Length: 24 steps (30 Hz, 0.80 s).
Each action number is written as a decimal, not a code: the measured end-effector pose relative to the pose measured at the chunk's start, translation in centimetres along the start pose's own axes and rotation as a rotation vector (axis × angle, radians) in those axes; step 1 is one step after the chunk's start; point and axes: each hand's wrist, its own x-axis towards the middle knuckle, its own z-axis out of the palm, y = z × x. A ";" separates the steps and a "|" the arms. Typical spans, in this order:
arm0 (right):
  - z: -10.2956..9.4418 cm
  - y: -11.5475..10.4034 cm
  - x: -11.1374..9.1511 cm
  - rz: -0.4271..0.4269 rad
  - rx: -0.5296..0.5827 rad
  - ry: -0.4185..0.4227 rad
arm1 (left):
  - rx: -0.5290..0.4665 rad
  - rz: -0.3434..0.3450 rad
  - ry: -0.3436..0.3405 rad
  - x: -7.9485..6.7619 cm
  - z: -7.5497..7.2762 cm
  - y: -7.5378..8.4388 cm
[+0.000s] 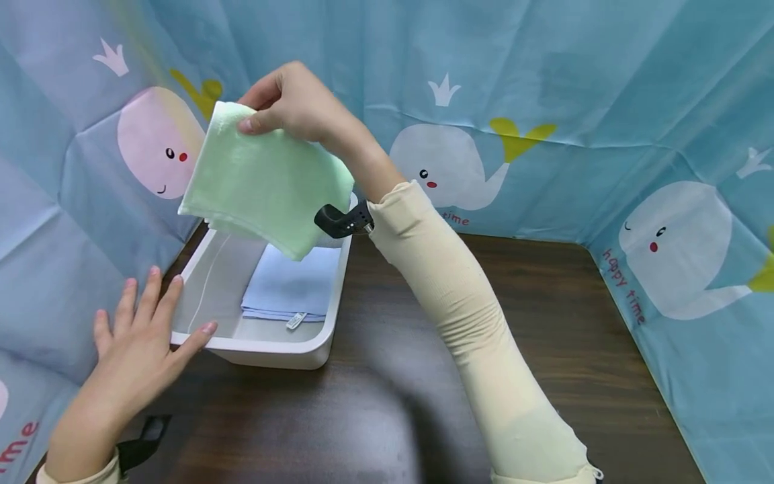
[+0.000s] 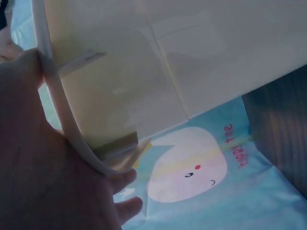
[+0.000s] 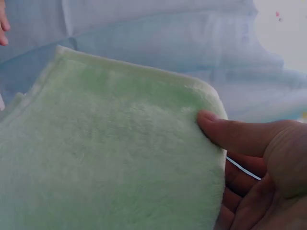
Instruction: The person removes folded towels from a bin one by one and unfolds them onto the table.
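My right hand [image 1: 296, 104] pinches a folded, fluffy green towel [image 1: 266, 175] by its upper edge and holds it above a white plastic bin [image 1: 266, 346]. In the right wrist view, the thumb [image 3: 240, 134] presses on the towel's face while the other fingers are behind it. A folded blue towel [image 1: 293, 279] with a small white tag lies inside the bin; the green towel hides part of the bin's far end. At the bin's near left corner, my left hand [image 1: 139, 343] rests on the rim with its fingers spread.
The bin stands on a dark wooden table [image 1: 423, 376]. A blue curtain [image 1: 375, 60] printed with white whales surrounds the table at the back and both sides, close to the bin's left side. Each wrist bears a black camera mount [image 1: 341, 220].
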 end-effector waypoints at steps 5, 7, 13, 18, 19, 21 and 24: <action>-2.0 -1.4 -3.3 -0.080 -0.023 0.142 | 0.016 0.055 0.029 0.4 0.0 -0.4; -2.7 -1.8 -4.8 -0.115 -0.046 0.198 | 0.014 0.087 0.060 0.4 -0.1 -0.4; -5.0 -1.8 -9.5 -0.113 -0.102 0.327 | -0.021 0.261 0.203 0.8 -0.4 1.4; -6.5 1.2 -12.9 -0.067 -0.177 0.416 | -0.084 0.508 0.339 1.5 0.0 5.6; -6.7 2.2 -13.5 -0.060 -0.195 0.434 | -0.098 0.559 0.353 1.6 0.2 6.5; -6.9 4.1 -14.8 -0.053 -0.211 0.464 | -0.123 0.645 0.358 1.7 0.6 8.4; -7.0 6.9 -16.4 -0.035 -0.242 0.498 | -0.161 0.777 0.364 1.9 1.5 10.9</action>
